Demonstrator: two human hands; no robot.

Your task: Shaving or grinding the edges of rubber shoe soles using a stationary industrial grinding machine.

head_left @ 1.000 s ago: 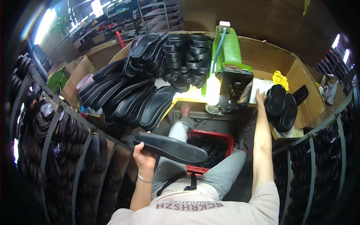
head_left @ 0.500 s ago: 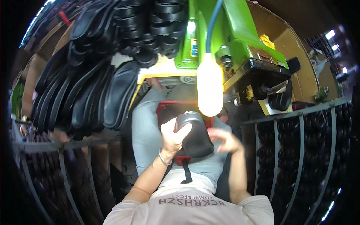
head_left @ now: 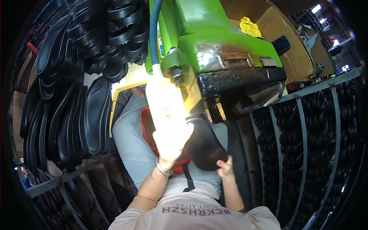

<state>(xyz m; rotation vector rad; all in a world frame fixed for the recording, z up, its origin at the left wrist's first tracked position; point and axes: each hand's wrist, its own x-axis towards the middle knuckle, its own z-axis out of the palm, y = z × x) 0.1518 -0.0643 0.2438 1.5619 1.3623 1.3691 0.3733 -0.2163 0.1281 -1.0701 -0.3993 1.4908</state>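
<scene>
Black sole (head_left: 204, 145) here, left hand (head_left: 172, 143) gripping its left side, right hand (head_left: 226, 167) pinching its lower end, long axis slanting down rightward!

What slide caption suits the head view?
Right hand on the near end of a black sole, left hand at its left side in glare from a lamp, green machine ahead.

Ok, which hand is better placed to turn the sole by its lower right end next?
Right, I'd say: the right hand is at that end of the black sole; the left hand is near its upper left edge, washed out by glare from the lamp.
</scene>
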